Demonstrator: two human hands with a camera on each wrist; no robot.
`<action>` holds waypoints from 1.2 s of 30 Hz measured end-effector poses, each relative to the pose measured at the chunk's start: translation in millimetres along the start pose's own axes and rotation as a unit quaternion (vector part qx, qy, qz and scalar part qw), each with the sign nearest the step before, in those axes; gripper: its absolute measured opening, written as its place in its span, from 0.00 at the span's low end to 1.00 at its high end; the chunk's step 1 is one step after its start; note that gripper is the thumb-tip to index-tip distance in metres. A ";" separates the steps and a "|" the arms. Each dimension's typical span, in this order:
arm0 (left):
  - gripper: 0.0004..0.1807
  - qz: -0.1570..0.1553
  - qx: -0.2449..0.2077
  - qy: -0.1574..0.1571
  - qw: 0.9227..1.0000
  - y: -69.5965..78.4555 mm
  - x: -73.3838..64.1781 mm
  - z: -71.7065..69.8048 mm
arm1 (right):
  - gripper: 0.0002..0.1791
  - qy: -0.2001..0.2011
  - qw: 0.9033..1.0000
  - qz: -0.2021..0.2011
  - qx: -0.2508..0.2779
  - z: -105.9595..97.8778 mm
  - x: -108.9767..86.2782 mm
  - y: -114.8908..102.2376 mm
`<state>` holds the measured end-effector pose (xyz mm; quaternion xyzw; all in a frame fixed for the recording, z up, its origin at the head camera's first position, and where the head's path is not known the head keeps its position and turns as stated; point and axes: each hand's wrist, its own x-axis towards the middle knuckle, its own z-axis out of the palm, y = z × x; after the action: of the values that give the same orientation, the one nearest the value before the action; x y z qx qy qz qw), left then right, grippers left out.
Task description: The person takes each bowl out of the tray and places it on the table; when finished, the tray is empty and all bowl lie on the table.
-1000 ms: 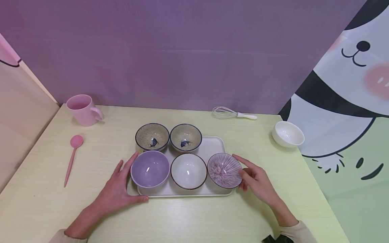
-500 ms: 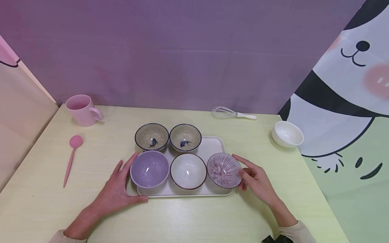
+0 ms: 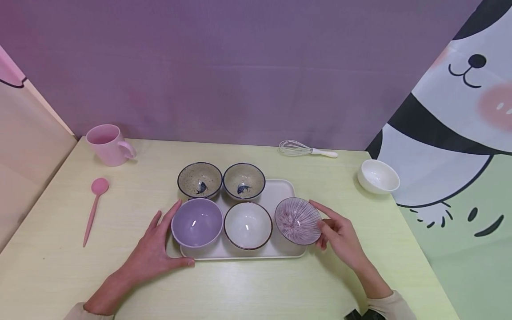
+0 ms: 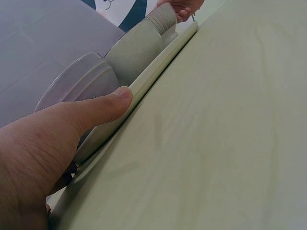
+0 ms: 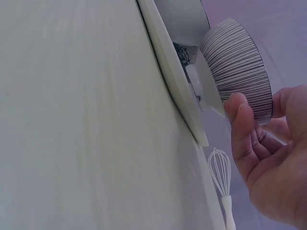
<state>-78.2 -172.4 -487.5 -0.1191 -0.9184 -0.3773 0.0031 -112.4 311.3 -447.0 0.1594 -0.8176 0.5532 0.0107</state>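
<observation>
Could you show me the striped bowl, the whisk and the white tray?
Striped bowl [image 3: 297, 221]: head view, inside surface.
Whisk [image 3: 310, 151]: head view, where wires meet handle.
White tray [image 3: 281, 190]: head view, bare far-right floor.

The head camera looked forward and steeply down from above the near side, back enough to frame the tray [image 3: 283, 190], left hand [image 3: 154, 255], right hand [image 3: 341, 239] and far wall [image 3: 220, 75]. The left wrist camera, low, tilted and close to its hand, faced right along the tray's near edge; the right wrist's, also close and rolled sideways, took in the whisk [image 3: 306, 149] on the far side. Both wrist views shared the striped bowl [image 3: 298, 221] and that edge.
</observation>
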 end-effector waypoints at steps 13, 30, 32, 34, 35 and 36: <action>0.82 0.002 -0.001 0.003 1.000 -0.4 0.1 -0.2 | 0.29 0.088 0.994 0.054 0.040 -6.0 2.2 -1.9; 0.83 0.000 -0.004 0.000 1.000 1.1 -0.1 -1.1 | 0.31 0.206 0.968 0.125 0.069 -22.8 9.8 11.8; 0.83 0.001 -0.004 0.000 1.000 0.9 -0.1 -1.1 | 0.31 0.216 0.965 0.134 0.071 -24.8 11.2 12.9; 0.83 0.001 -0.004 0.000 1.000 0.6 0.0 -1.0 | 0.31 0.227 0.961 0.144 0.071 -26.9 12.4 14.4; 0.83 0.001 -0.005 0.001 1.000 0.4 0.0 -1.0 | 0.31 0.232 0.959 0.149 0.072 -27.8 12.9 15.0; 0.83 0.002 -0.005 0.002 1.000 0.1 0.1 -0.9 | 0.31 0.237 0.957 0.152 0.073 -28.7 13.5 15.8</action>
<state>-78.3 -172.9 -486.7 -0.1202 -0.9161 -0.3825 0.0045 -134.1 339.4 -447.5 -0.1022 -0.7637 0.6282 0.1080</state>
